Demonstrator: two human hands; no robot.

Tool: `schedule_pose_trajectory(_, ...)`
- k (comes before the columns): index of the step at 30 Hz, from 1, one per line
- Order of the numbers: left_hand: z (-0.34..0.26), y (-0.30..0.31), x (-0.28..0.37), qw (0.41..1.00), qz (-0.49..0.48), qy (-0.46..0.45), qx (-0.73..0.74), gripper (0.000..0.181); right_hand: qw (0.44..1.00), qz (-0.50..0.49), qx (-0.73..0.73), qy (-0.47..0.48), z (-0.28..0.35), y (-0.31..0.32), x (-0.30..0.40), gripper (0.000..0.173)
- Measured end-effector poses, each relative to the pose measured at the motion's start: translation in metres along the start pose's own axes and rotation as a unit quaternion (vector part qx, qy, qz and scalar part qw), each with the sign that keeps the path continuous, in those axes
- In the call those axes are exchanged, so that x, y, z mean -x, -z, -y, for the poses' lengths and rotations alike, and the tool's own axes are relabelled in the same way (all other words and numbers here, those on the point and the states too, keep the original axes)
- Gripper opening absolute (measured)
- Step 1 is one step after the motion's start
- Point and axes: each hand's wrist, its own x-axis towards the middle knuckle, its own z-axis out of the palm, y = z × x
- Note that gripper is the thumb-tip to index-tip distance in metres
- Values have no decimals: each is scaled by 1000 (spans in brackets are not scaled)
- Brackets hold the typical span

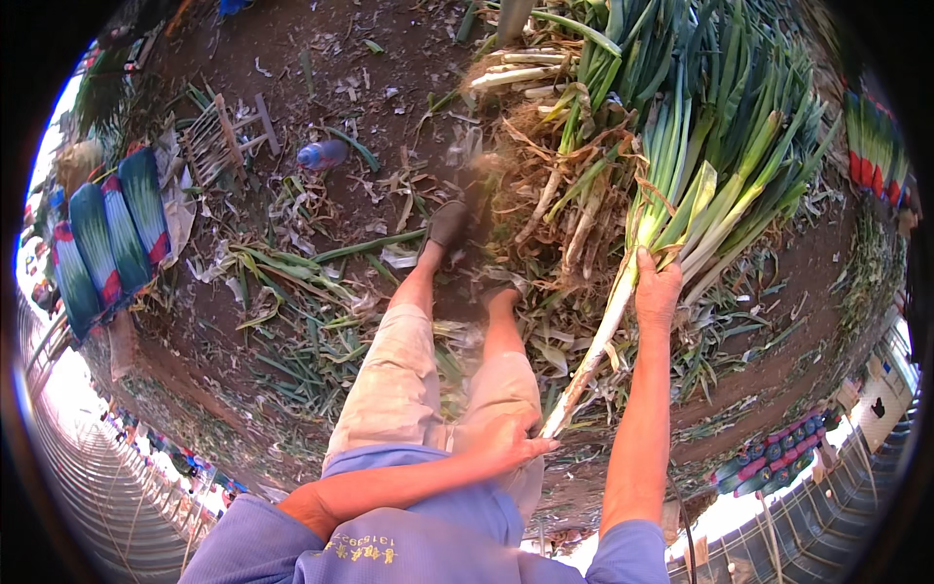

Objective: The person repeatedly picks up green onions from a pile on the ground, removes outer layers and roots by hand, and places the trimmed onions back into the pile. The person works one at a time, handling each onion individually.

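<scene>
My right hand (659, 285) is closed around a long green onion (609, 321) where its white stalk turns into green leaves. The stalk slants down and left across my lap. At its lower end is my left hand (514, 442), with a finger and thumb at the root end; blur hides whether they pinch it. Beyond my right hand lies a large heap of green onions (700, 124), leaves pointing up and right. Brown roots and dry outer leaves (540, 175) hang at the heap's left side.
Torn leaves (299, 372) and peelings litter the soil around my feet. A plastic bottle (322, 155) lies at upper left, beside a slatted wooden piece (228, 131). Bundled green onions (120, 233) stand far left, others (875, 150) far right. A dark cable (684, 511) runs beside my right arm.
</scene>
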Motion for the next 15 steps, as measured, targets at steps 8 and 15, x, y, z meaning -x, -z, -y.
schedule_pose_trajectory(8,-26,14,4,990,48,22,134,30,982,4,-185,-25,26,6,55,16)
schedule_pose_trajectory(15,-17,22,-10,970,53,54,230,31,939,118,-311,-90,78,38,124,17)
